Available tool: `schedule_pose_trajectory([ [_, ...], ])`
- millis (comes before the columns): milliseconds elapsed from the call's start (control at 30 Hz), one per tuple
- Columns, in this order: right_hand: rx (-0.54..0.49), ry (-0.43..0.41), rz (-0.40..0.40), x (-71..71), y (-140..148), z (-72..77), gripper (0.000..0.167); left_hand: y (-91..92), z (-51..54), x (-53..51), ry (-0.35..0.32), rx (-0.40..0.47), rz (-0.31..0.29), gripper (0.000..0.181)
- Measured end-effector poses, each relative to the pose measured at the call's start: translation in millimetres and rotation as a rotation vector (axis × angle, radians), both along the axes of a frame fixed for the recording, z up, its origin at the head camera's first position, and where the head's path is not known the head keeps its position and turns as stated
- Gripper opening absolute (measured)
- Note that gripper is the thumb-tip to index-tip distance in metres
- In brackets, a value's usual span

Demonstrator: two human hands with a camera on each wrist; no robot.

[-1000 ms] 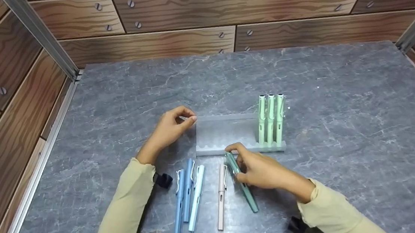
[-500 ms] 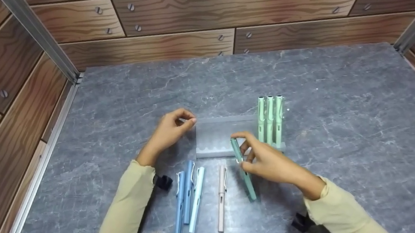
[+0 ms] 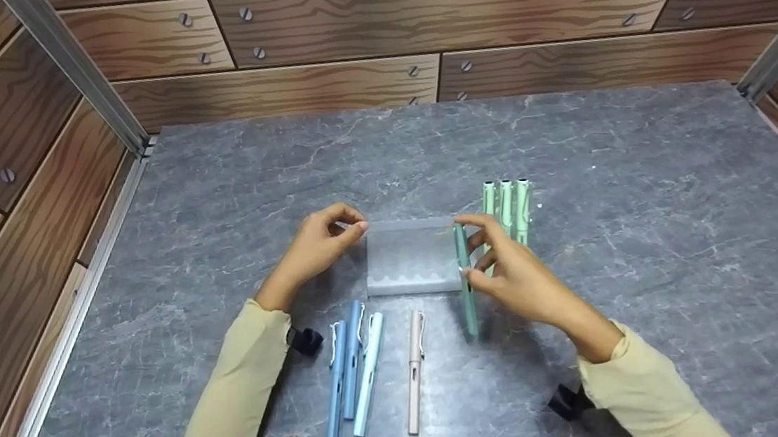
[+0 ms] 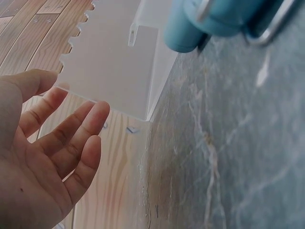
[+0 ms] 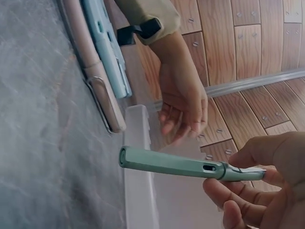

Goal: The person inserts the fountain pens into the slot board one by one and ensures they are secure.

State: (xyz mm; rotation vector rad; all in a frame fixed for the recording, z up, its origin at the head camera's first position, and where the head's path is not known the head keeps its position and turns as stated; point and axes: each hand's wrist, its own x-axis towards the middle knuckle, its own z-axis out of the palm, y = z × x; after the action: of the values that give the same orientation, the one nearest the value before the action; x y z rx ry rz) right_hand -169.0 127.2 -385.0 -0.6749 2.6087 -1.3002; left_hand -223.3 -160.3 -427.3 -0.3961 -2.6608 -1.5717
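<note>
My left hand (image 3: 320, 241) pinches the upper left corner of a frosted clear pen stand (image 3: 411, 252); in the left wrist view, thumb and index finger meet at the edge of its notched panel (image 4: 107, 57). Between thumb and fingers, my right hand (image 3: 524, 280) grips a dark green pen (image 3: 468, 306) near its clip end. The pen hangs tilted in front of the stand, its lower end toward me, apart from the table. Several light green pens (image 3: 522, 205) lean side by side in the stand's right end, their lower parts hidden behind my right hand.
On the grey marbled table (image 3: 236, 191), a pinkish-beige pen (image 3: 415, 383) lies in front of the stand. To its left lie two blue pens (image 3: 335, 397) and a pale blue pen (image 3: 368, 378), close together. Wood-patterned walls (image 3: 335, 24) border the table.
My right hand has lifted the dark green pen off the table and carried it away from me and slightly right, toward the light green pens. The left hand stays at the stand's corner.
</note>
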Motion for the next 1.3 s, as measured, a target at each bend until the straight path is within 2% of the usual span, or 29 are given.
schedule_pose_trajectory([
  [267,-0.019,0.054,-0.026,-6.5,3,8.0,0.065,0.5,-0.4,-2.1,-0.001,-0.010,0.009,0.016],
  [667,-0.039,0.113,-0.074,-17.6,6,6.7,0.064,0.6,0.7,-1.4,0.007,-0.017,0.010,0.015],
  [900,-0.100,0.078,-0.079,-22.6,7,5.3,0.063,0.0,2.7,0.0,-0.013,-0.025,0.001,0.015],
  [1300,-0.093,0.158,-0.100,-27.7,7,0.3,0.062,0.6,0.0,-1.1,-0.007,-0.008,0.003,0.015],
])
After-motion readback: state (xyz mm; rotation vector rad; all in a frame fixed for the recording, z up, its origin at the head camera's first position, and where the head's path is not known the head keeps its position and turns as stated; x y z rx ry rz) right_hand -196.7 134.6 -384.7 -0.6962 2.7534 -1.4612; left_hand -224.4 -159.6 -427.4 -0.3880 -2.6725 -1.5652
